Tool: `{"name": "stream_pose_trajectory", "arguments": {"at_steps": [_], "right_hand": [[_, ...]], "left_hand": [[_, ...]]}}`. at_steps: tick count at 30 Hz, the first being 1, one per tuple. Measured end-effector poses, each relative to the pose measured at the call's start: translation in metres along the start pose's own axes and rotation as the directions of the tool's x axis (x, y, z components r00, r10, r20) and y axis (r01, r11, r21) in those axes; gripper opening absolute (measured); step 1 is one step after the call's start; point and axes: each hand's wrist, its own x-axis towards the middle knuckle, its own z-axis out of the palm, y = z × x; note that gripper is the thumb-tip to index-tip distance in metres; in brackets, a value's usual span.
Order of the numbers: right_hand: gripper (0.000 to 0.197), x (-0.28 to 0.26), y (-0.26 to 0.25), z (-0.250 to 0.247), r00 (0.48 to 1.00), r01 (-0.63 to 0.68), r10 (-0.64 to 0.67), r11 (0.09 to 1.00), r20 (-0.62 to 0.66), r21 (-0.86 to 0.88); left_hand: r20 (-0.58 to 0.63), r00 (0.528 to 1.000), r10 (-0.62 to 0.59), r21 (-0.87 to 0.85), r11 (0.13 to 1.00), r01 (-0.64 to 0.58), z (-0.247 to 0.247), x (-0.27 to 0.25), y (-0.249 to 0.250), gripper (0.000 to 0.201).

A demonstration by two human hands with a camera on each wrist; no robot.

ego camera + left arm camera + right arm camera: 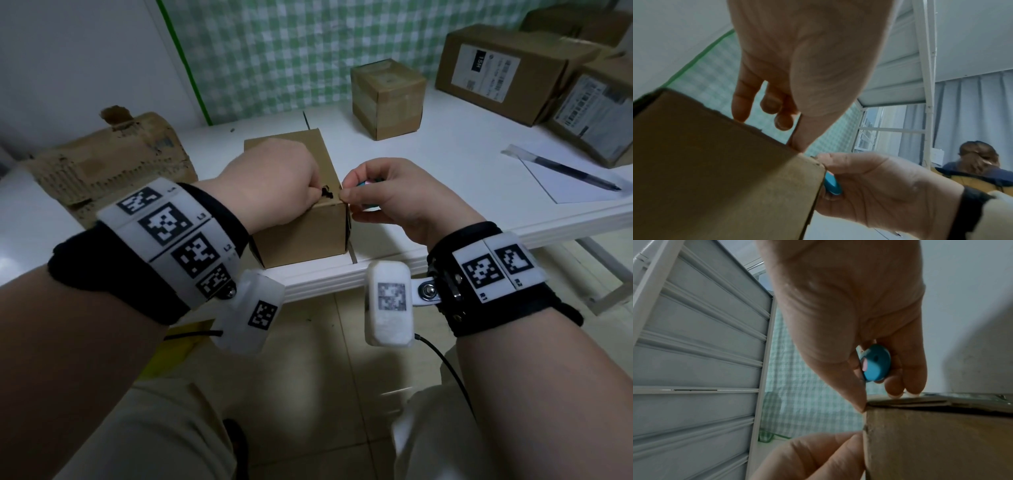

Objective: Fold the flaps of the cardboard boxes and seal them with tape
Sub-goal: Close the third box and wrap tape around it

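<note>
While pinching tape at the near top corner of the cardboard box (301,226) with left hand (274,181) and right hand (394,195), fingers clamped on a blue tape dispenser (876,365), likely sealing; next, pressing tape flat.

Brown box (301,226) on a white tabletop (445,178); blue disc (876,365) with a pink spot; green-and-white checked cloth (291,51); black-and-white wristband markers (178,236).
</note>
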Motion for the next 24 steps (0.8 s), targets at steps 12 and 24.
{"name": "stream_pose_trajectory", "arguments": {"at_steps": [12,24], "right_hand": [[0.016,-0.001,-0.001,0.002,1.000,0.005,-0.006,1.000,-0.010,-0.005],[0.014,0.000,0.000,0.002,1.000,0.001,0.000,1.000,-0.018,0.010]], "left_hand": [[0.383,0.921,-0.069,0.279,0.959,-0.044,-0.011,0.017,0.026,0.029],[0.244,0.944,-0.222,-0.478,0.819,0.316,-0.011,0.007,0.003,0.020]]}}
